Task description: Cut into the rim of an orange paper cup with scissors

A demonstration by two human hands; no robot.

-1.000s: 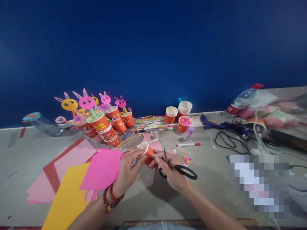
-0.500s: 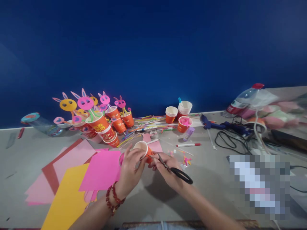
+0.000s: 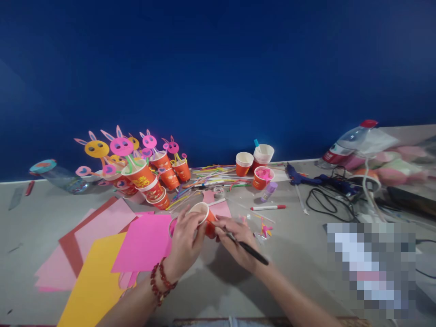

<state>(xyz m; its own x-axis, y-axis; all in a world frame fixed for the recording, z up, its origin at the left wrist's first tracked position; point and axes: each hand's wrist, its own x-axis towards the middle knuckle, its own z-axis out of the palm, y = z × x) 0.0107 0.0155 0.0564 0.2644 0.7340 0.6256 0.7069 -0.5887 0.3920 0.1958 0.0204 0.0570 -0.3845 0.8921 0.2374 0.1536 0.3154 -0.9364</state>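
- The orange paper cup (image 3: 210, 228) sat between the two hands, its white mouth tipped up and toward the left; the scissors (image 3: 252, 252) lay along the right palm, their tip at the cup's right side.
- The left hand (image 3: 184, 243), below a red bead bracelet (image 3: 157, 284), was closed around the cup's near left side, thumb and fingers against the wall.
- The right hand (image 3: 239, 240) was closed on the scissors, its fingertips against or just beside the cup; how wide the blades stood could not be told.
- On the grey table (image 3: 299, 277), from the left, lay a clear jar (image 3: 66, 177) on its side, a yellow sheet (image 3: 89, 277) and a bright pink sheet (image 3: 143, 240), with rabbit-faced cups (image 3: 138, 172) grouped behind.
- Loose coloured straws (image 3: 218, 171) filled the middle; then came stacked cups (image 3: 244, 168), a purple glue stick (image 3: 270, 191), a red-capped marker (image 3: 268, 207) and paper scraps (image 3: 265, 228).
- Farther right, a black cable (image 3: 316, 204) curled near a red-capped bottle (image 3: 342, 147).
- A deep blue wall (image 3: 218, 81) rose behind everything.
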